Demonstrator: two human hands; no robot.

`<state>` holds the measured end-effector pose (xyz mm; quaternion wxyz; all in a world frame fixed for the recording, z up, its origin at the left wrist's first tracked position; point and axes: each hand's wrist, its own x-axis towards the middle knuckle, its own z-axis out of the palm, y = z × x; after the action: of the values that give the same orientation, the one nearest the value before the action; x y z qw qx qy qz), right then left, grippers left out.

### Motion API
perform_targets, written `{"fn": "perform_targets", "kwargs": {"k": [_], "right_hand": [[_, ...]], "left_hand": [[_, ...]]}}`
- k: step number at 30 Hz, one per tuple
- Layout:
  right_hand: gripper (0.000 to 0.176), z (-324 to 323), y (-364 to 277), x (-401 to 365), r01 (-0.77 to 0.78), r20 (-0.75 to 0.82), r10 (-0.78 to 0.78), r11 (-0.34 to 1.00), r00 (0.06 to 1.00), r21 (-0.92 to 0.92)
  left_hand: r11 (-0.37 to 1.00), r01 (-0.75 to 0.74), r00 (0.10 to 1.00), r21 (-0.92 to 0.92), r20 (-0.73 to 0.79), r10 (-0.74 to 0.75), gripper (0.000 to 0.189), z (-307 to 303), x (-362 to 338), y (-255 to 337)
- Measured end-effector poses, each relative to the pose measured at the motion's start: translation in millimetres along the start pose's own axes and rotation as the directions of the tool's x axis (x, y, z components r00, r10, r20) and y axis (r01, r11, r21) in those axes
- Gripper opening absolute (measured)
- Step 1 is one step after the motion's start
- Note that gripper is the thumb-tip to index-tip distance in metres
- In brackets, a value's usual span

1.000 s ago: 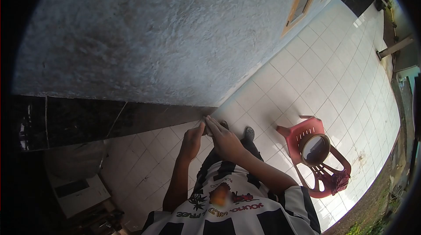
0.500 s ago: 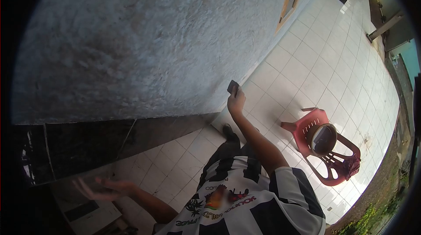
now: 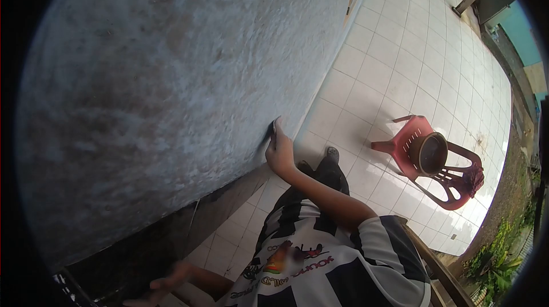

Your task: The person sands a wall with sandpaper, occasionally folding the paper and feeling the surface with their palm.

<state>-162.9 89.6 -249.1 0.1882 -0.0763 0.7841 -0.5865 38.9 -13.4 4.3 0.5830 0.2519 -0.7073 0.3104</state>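
My right hand (image 3: pixel 280 157) is closed round a small dark flat piece (image 3: pixel 273 130) that looks like sandpaper. It is held at the rough, blotchy grey-white wall (image 3: pixel 171 66), low down near the edge where the white floor shows. The hand covers part of the piece. At the lower left, in shadow, my left hand (image 3: pixel 170 285) has its fingers apart and holds nothing. It is beside the dark tiled ledge (image 3: pixel 143 250) that runs below the wall.
A red plastic chair (image 3: pixel 409 135) stands on the white tiled floor (image 3: pixel 394 72) to the right. On its seat is a round brown basin (image 3: pixel 430 153), and a dark red cloth (image 3: pixel 473 179) hangs over the backrest. Wooden rails (image 3: pixel 437 261) show close behind my shoulder. Plants (image 3: pixel 500 261) grow beyond the floor.
My right hand has moved left and down with the dark piece, from beside the wall's edge to the wall. My left hand has dropped lower. The view has shifted, and wooden rails now show.
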Motion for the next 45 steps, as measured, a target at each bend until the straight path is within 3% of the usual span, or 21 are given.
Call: {"fn": "perform_targets", "kwargs": {"k": [4, 6, 10, 13, 15, 17, 19, 20, 21, 23, 25, 28, 32, 34, 37, 40, 43, 45], "right_hand": [[0.068, 10.1, 37.7, 22.3, 0.105, -0.129, -0.119, 0.989, 0.985, -0.105], [0.069, 2.0, 8.0, 5.4, 0.048, 0.024, -0.046, 0.996, 0.999, -0.072], [0.067, -7.2, -1.1, 6.8, 0.059, 0.08, -0.052, 0.994, 0.995, -0.092], [0.054, 2.5, 4.2, 6.8, 0.051, -0.033, -0.055, 0.992, 0.998, -0.12], [0.052, 0.4, -15.3, -14.0, 0.179, -0.005, -0.18, 0.98, 0.984, -0.088], [0.052, 2.3, 10.7, 5.8, 0.204, -0.011, -0.205, 0.976, 0.979, -0.074], [0.065, -10.0, 4.9, 28.0, 0.016, 0.115, 0.002, 0.987, 0.993, -0.16], [0.061, -12.4, -0.8, 24.0, -0.06, 0.171, 0.091, 0.982, 0.981, -0.178], [0.061, -7.6, -3.2, 17.6, -0.057, 0.16, 0.085, 0.984, 0.983, -0.171], [0.038, 6.1, -2.5, -5.7, 0.169, -0.041, -0.174, 0.982, 0.984, -0.086], [0.034, 3.3, 10.3, 8.7, 0.172, -0.044, -0.174, 0.984, 0.984, -0.036], [0.035, 1.9, 20.0, 25.7, 0.002, 0.011, 0.0, 0.99, 1.0, -0.143], [0.031, -3.2, 9.6, 13.5, 0.04, 0.053, -0.035, 0.994, 0.998, -0.098], [0.05, -6.9, 24.8, 29.9, 0.012, 0.169, 0.009, 0.992, 0.986, -0.122], [0.05, -6.2, 28.0, 37.7, -0.109, 0.167, 0.126, 0.988, 0.978, -0.107], [0.045, -2.6, 15.5, 19.8, 0.004, 0.089, 0.004, 0.996, 0.996, -0.094], [0.042, 12.3, 46.5, 34.2, 0.0, 0.025, 0.003, 0.992, 1.0, -0.127], [0.047, 9.1, 45.8, 40.0, -0.055, 0.063, 0.062, 0.993, 0.996, -0.102]], "left_hand": [[0.99, 0.118, 0.993, -0.073, 0.004, -0.118, 0.058, -10.7, -19.3, -9.8], [0.979, 0.164, 0.986, -0.12, 0.011, -0.164, 0.057, -12.8, -29.1, -14.8], [0.994, 0.087, 0.996, -0.066, 0.014, -0.087, 0.059, -10.6, -12.6, 1.0], [1.0, 0.014, 1.0, -0.015, 0.012, -0.013, 0.061, -9.8, -4.5, 7.5], [0.999, -0.042, 0.999, 0.028, 0.017, 0.042, 0.062, -10.5, -1.2, 6.8], [0.997, -0.073, 0.997, 0.037, 0.027, 0.072, 0.062, -12.7, -0.4, -1.8], [0.994, -0.098, 0.995, 0.044, 0.031, 0.097, 0.063, -17.5, -0.4, -3.4], [0.995, -0.096, 0.995, 0.034, 0.03, 0.095, 0.063, -17.8, 0.8, -2.1], [0.995, -0.095, 0.995, 0.023, 0.028, 0.095, 0.063, -14.3, 2.0, -0.7], [0.993, -0.112, 0.993, 0.026, 0.024, 0.112, 0.063, -13.4, 2.4, -1.2], [0.991, -0.129, 0.991, 0.027, 0.025, 0.129, 0.063, -13.3, 1.7, -1.3], [0.998, -0.046, 0.999, 0.04, 0.009, 0.046, 0.064, -11.7, 0.3, -0.9], [0.998, -0.055, 0.998, 0.002, 0.032, 0.055, 0.065, -11.9, 0.5, 1.3], [0.999, -0.041, 0.999, -0.002, 0.031, 0.041, 0.065, -12.5, 0.9, 2.7], [1.0, -0.029, 0.999, -0.011, 0.021, 0.03, 0.065, -12.0, 0.0, 1.4], [0.999, -0.04, 0.999, -0.003, 0.023, 0.04, 0.064, -10.9, -0.8, -0.8], [0.999, -0.042, 0.999, -0.01, 0.016, 0.042, 0.066, -8.6, -10.6, -5.9], [0.961, 0.216, 0.974, -0.171, 0.102, -0.201, 0.068, -12.4, -21.3, -16.3]]}}
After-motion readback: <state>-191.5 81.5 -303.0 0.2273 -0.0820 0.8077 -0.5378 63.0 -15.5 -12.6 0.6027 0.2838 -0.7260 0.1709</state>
